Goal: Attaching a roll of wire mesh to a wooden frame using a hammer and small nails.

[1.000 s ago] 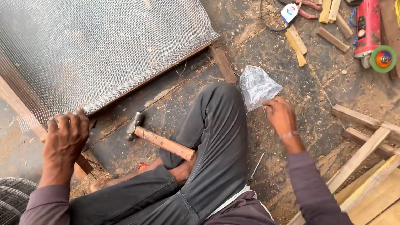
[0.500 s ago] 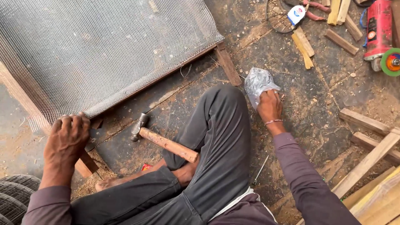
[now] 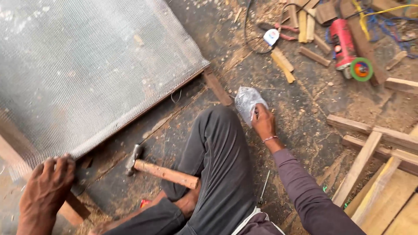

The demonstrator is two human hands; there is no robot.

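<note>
I sit on the floor with one knee bent. My left hand (image 3: 47,187) presses down on the near corner of a wooden frame covered with grey wire mesh (image 3: 87,69). My right hand (image 3: 262,122) reaches into a small clear plastic bag (image 3: 246,102) lying on the floor just past my knee, fingers pinched at its mouth. A hammer (image 3: 159,170) with a wooden handle lies on the floor between my hands, its steel head toward the frame.
A red angle grinder (image 3: 347,48) with a green disc, pliers (image 3: 278,30) and short wood offcuts (image 3: 283,67) lie at the top right. Wooden battens and a frame (image 3: 374,143) lie to the right. Sawdust covers the dark floor. A thin nail or rod (image 3: 264,187) lies by my hip.
My right hand has come down from above the floor onto the plastic bag and now has its fingers in it. My left hand has stayed on the frame corner.
</note>
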